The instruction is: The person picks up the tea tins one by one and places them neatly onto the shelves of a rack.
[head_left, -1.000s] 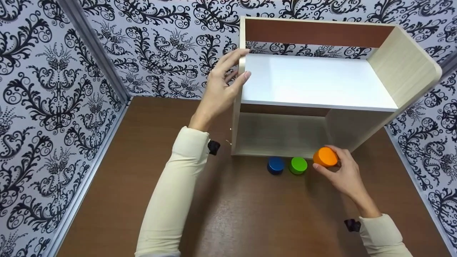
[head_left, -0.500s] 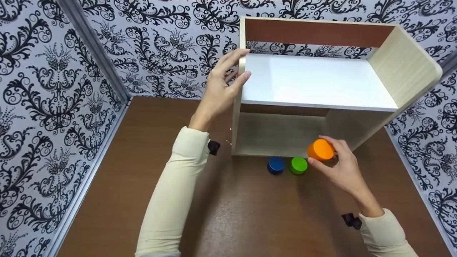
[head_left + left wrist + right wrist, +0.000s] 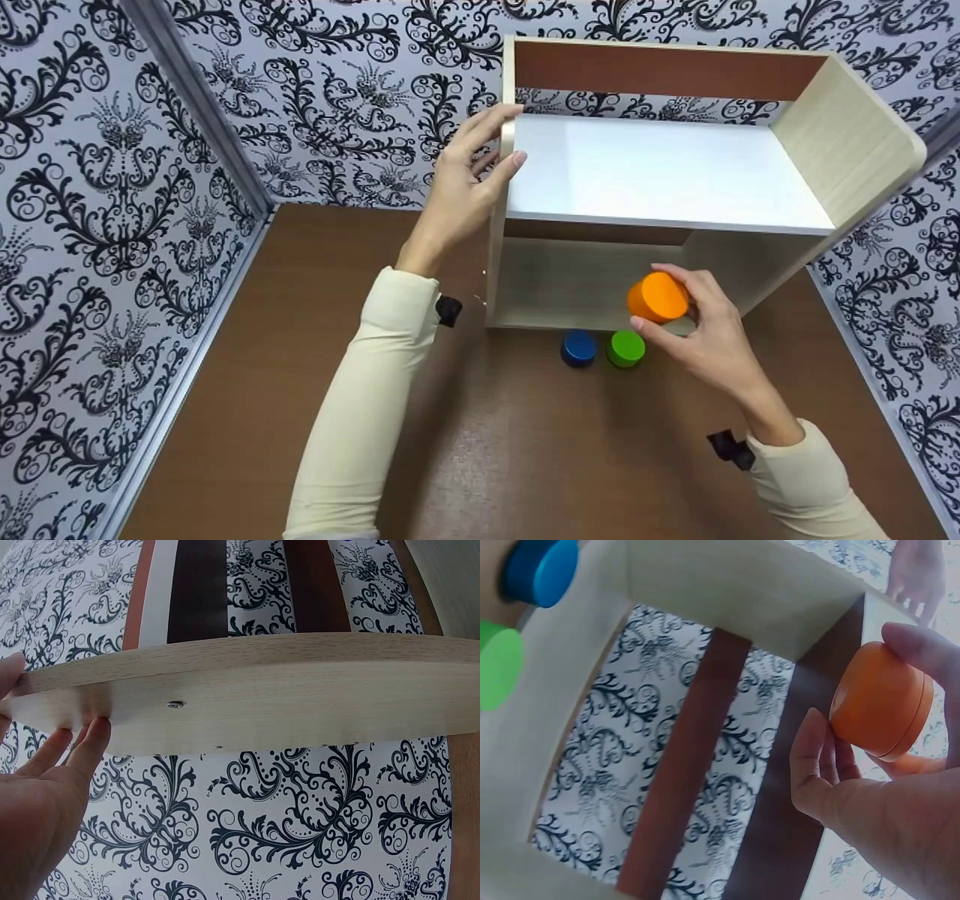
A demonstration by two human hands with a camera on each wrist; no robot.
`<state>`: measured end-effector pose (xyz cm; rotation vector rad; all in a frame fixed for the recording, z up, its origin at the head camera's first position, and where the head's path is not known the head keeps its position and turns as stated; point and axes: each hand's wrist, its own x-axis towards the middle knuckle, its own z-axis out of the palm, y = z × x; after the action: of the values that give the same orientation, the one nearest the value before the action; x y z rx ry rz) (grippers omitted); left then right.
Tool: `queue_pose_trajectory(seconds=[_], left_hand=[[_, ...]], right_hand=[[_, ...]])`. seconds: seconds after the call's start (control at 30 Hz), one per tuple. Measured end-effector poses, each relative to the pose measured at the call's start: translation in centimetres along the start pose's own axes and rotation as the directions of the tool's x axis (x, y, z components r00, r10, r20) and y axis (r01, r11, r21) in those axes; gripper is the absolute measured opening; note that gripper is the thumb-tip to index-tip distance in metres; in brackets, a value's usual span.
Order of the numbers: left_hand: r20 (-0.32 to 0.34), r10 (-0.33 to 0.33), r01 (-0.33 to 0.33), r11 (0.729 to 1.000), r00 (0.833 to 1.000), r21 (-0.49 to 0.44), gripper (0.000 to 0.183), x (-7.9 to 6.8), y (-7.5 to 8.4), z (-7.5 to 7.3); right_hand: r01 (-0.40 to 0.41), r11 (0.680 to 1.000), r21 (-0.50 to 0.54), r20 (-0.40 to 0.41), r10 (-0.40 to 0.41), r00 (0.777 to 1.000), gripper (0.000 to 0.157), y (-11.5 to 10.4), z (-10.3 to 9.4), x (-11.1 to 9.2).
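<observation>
A small wooden shelf unit [image 3: 675, 169] with a white middle board stands against the wallpaper. My left hand [image 3: 469, 176] grips the front edge of its left side panel [image 3: 300, 694], with several fingers against the panel's outer face in the left wrist view. My right hand [image 3: 709, 330] holds an orange round lidded jar [image 3: 881, 701] between thumb and fingers. The jar hangs tilted in front of the shelf's lower compartment, below the white board. A green jar [image 3: 626, 348] and a blue jar [image 3: 579, 348] stand side by side on the table at the shelf's front edge.
The brown wooden tabletop [image 3: 510, 450] stretches in front and to the left. Patterned wallpaper [image 3: 322, 97] covers the walls behind and at both sides. The right side panel [image 3: 847, 142] of the shelf has a rounded front corner. Black wrist cameras [image 3: 731, 450] sit by both cuffs.
My right hand has lifted the orange jar up and to the left, from beside the green jar to before the lower compartment. The left hand keeps its place on the panel.
</observation>
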<state>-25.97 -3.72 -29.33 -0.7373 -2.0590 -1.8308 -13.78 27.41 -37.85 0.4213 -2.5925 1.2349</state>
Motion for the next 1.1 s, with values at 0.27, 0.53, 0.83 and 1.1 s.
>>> queue_pose_trajectory(seconds=[0.27, 0.53, 0.83, 1.1], left_hand=[[0.003, 0.014, -0.014, 1.0, 1.0, -0.002, 0.048, 0.0, 0.0, 0.0], [0.004, 0.009, -0.009, 1.0, 1.0, 0.017, 0.048, 0.1, -0.1, 0.0], [0.003, 0.008, -0.008, 1.0, 1.0, 0.018, 0.048, 0.0, -0.1, 0.0], [0.006, -0.024, 0.025, 0.999, 1.0, -0.029, 0.051, 0.1, -0.2, 0.0]], right_hand=[[0.064, 0.997, 0.038, 0.003, -0.064, 0.998, 0.068, -2.3, -0.1, 1.4], [0.123, 0.991, 0.051, -0.002, -0.123, 0.992, 0.068, -4.5, -0.4, 3.1], [0.11, 0.992, 0.054, 0.006, -0.111, 0.994, 0.067, -5.9, -0.4, 4.5], [0.112, 0.992, 0.056, 0.022, -0.114, 0.993, 0.066, -7.0, -0.6, 6.0]])
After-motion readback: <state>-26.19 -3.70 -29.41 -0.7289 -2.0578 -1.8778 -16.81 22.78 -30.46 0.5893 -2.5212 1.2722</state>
